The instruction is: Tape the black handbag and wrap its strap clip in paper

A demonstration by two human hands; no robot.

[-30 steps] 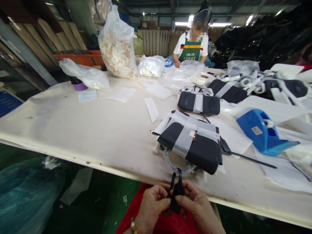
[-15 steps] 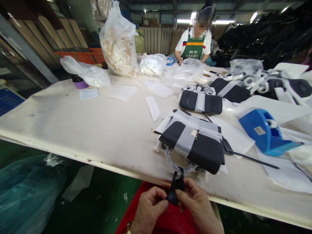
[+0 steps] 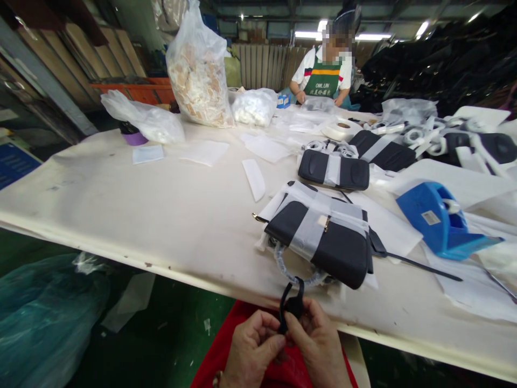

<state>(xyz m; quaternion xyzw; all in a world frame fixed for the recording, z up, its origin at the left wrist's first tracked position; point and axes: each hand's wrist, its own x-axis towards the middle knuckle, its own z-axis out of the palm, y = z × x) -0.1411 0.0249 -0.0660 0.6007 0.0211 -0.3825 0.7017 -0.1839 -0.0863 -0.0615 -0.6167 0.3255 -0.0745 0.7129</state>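
Currently, in the head view, a narrow black strap of leather-like material (image 3: 301, 290) is being worked at the near edge of the broad cream-covered table (image 3: 141, 215). It seems to be looped around the curved handle wrapped in clear plastic (image 3: 281, 262), which is turned toward the hands from the black flap bag bound with whitish translucent film (image 3: 341, 256). The bag is laid on the tabletop, slightly askew.

The step in hand is judged to be the bringing together of the strap's two ends below the handle; whether anything is being fastened cannot be told, since the ends are partly hidden by the fingers. For the next move, a steady pinch and careful alignment of the ends are probably called for, with the loop left untwisted.

The strap's left side is pinched narrowly at its lower end between thumb and forefinger of the left hand (image 3: 255, 345). Its wider black part is gripped by the right hand (image 3: 321, 342), the thumb being laid across the front. Both hands are held low, fingertips nearly together, above the red garment (image 3: 214, 353), with the wrists set apart.
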